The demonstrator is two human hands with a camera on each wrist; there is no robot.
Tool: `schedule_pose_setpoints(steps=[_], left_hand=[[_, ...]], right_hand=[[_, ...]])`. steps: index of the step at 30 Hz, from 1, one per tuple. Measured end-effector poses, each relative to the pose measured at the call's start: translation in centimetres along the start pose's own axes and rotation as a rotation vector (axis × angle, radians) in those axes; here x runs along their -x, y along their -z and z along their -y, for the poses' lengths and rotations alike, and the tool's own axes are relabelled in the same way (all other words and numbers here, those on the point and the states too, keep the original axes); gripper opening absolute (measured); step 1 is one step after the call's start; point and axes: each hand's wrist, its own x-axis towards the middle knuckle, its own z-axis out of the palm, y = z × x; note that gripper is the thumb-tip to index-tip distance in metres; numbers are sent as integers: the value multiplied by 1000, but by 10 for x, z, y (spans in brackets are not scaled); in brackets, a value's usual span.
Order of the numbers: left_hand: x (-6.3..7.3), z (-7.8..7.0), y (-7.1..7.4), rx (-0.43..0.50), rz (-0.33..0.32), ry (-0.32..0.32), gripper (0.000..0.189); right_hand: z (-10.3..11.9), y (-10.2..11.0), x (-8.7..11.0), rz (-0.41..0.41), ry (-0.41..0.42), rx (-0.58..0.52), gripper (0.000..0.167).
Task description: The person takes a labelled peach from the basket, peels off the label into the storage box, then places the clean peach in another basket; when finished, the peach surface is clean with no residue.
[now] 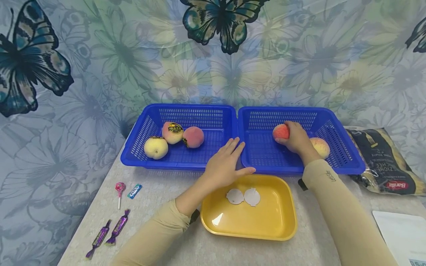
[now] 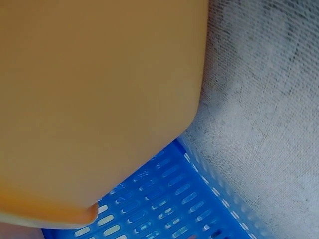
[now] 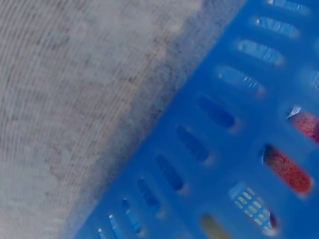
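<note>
Red peach (image 1: pixel 281 132) in your right hand (image 1: pixel 296 138): your fingers and thumb grip it inside the right basket (image 1: pixel 259 153), with a yellowish peach (image 1: pixel 321 147) lying just beside your wrist. Your left hand (image 1: pixel 221 162) is empty, its fingers spread and straight, reaching over the far edge of the yellow tray (image 1: pixel 247 225) toward the place where the two blue baskets meet; you cannot tell from here whether its fingertips touch a rim. Three more peaches (image 1: pixel 172 133) sit in the left basket (image 1: pixel 213 122), and two white discs (image 1: pixel 243 197) lie side by side in the tray, which stands on the tabletop (image 1: pixel 149 177) in front. You appear to be at the handling of a single fruit, though whether you are taking it up or setting it down is not clear. If lifting, your next move calls for an even grip and a path clear of the basket wall; if placing, ease your fingers away gently so the soft-looking skin isn't bruised.
</note>
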Motion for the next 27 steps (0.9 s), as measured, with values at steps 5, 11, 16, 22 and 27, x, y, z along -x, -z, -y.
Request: schedule_pose_setpoints(steps=[5, 11, 16, 22, 27], left_hand=[[0, 0, 0, 2, 1, 8, 95], [0, 0, 1, 4, 5, 9, 95], [-1, 0, 1, 7, 4, 9, 95], [0, 0, 2, 14, 8, 11, 95], [0, -1, 3, 19, 12, 9, 95]], right_hand=[[1, 0, 0, 10, -5, -2, 80], [1, 0, 0, -4, 12, -1, 77], [-1, -1, 0, -4, 19, -4, 77], [-1, -1, -1, -16, 30, -15, 76], [1, 0, 0, -17, 27, -16, 76]])
